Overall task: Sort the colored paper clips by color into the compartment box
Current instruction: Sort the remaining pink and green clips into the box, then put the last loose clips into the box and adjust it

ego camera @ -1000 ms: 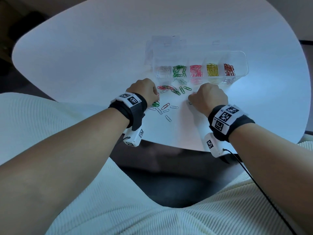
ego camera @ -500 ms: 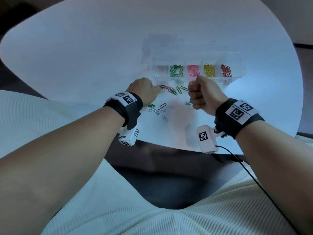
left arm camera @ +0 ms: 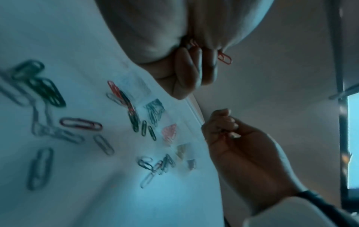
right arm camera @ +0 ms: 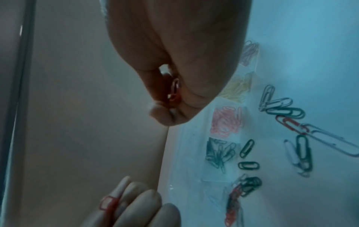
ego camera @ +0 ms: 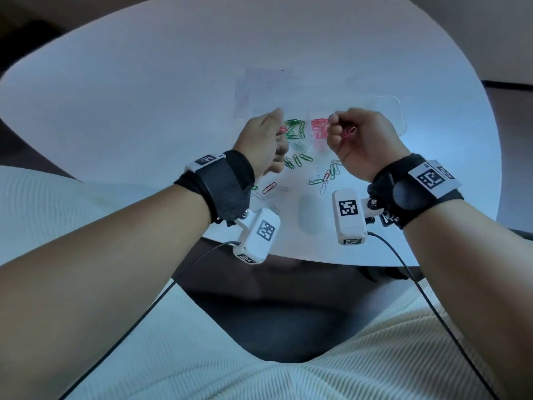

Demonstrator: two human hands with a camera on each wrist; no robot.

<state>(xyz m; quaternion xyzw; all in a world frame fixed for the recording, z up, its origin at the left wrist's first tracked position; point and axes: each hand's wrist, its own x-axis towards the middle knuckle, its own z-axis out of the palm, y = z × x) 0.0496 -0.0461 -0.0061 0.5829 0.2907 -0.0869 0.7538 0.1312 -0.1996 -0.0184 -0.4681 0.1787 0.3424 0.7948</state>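
Both hands are raised above the table in front of the clear compartment box. My left hand pinches a red paper clip, which sticks out past the curled fingers as a red clip. My right hand curls round another red paper clip, seen in the fist as a red clip. The box holds green clips and pink clips in separate compartments. Its right end is hidden behind my right hand.
Loose green, red and silver clips lie scattered on the white table between my wrists and the box, with a red one near my left wrist. The table's near edge runs just under the wrist cameras.
Both hands have lifted off the table from among the loose clips and risen towards the box, each now holding a red clip.
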